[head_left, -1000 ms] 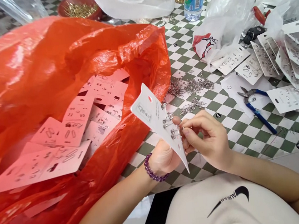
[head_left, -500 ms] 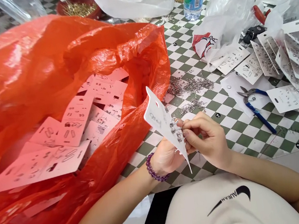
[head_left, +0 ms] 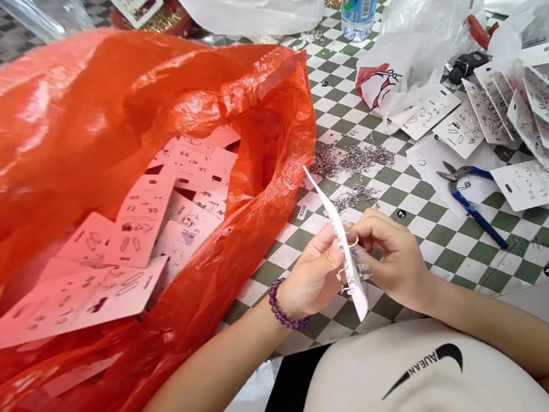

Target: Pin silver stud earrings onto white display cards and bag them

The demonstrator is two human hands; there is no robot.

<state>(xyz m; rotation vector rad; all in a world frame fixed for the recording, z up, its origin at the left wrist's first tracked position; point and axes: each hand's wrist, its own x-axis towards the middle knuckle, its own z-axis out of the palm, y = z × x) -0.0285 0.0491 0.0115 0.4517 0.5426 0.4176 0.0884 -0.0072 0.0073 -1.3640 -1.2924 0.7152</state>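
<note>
While the left hand (head_left: 310, 278) grips the card (head_left: 357, 292) edge-on near frame centre, the right hand (head_left: 395, 258) has curled fingers at its right face, contents unclear. Red bag (head_left: 72, 130), left of frame; pliers (head_left: 478, 216), right, on tabletop (head_left: 444, 239).

A thin white card (head_left: 357, 289) is held in the air between the left hand (head_left: 308, 285) and the right hand (head_left: 394, 262), over the checkered table (head_left: 439, 256). It is seen almost from its edge and is slightly bent, with one end pointed to the upper left and the other to the lower right. Small silvery metal pieces (head_left: 344, 279) are fixed along it, and parts of them are stuck out on both sides. Its middle is partly covered by fingers.
</note>
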